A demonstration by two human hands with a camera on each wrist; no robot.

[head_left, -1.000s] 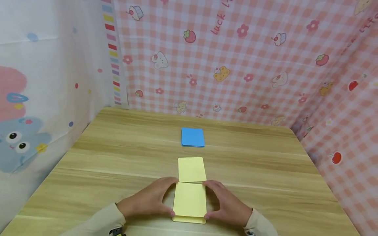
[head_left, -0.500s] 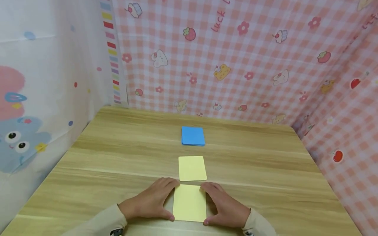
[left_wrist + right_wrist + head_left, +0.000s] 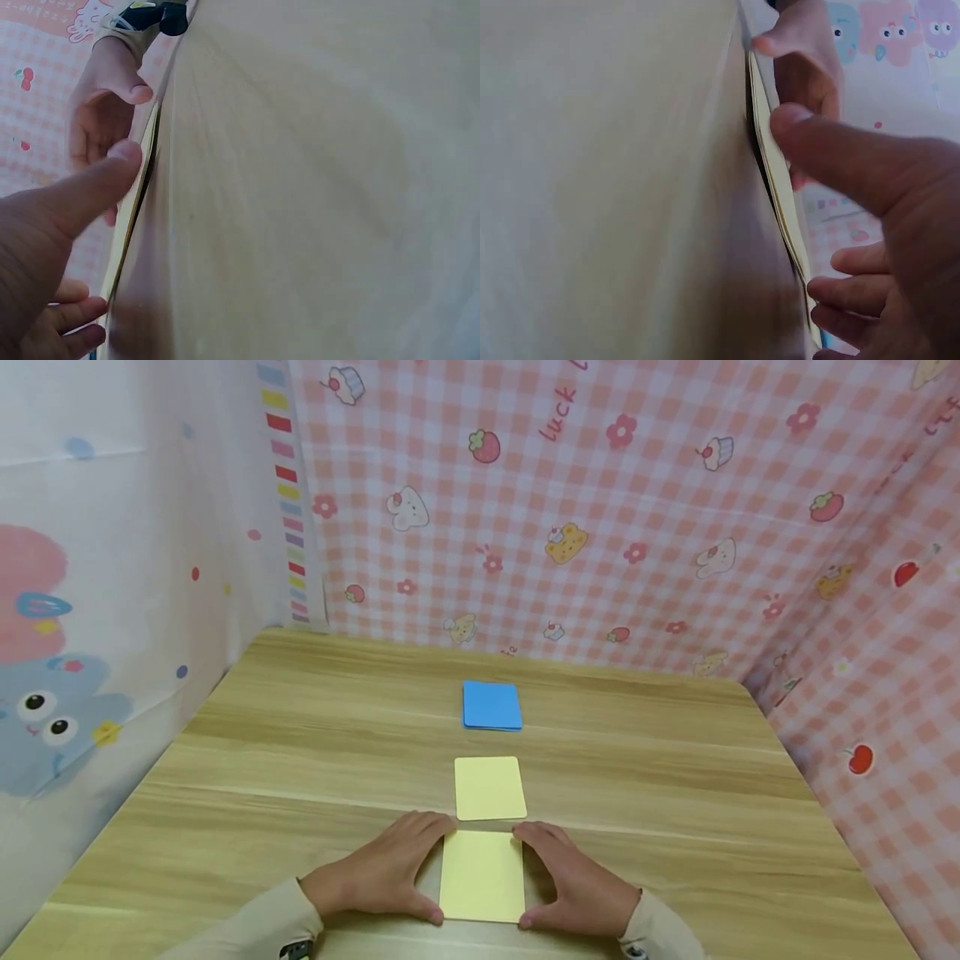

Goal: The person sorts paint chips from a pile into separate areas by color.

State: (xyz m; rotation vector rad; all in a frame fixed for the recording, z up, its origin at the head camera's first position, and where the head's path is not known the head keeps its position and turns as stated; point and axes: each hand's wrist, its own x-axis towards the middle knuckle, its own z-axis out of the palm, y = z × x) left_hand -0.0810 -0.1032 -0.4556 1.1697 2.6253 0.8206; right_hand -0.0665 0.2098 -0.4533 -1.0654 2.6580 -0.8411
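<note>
A stack of yellow cards (image 3: 482, 877) lies flat near the table's front edge. My left hand (image 3: 422, 868) holds its left side, thumb at the near corner and fingers at the far corner. My right hand (image 3: 538, 877) holds the right side the same way. In the left wrist view the left hand (image 3: 90, 255) touches the thin edge of the stack (image 3: 131, 217), with the right hand (image 3: 105, 112) beyond it. The right wrist view shows the right hand (image 3: 817, 217) against the stack's edge (image 3: 780, 195), and the left hand (image 3: 802, 60) opposite.
A single yellow card (image 3: 490, 787) lies just beyond the stack. A small blue stack (image 3: 492, 705) sits further back at the middle. The wooden table (image 3: 300, 760) is walled by pink checked cloth behind and right, and white printed cloth on the left.
A second ago the top cards sat offset, with lower cards poking out at the front. Now the stack lies flat and squared; both hands have barely moved.
</note>
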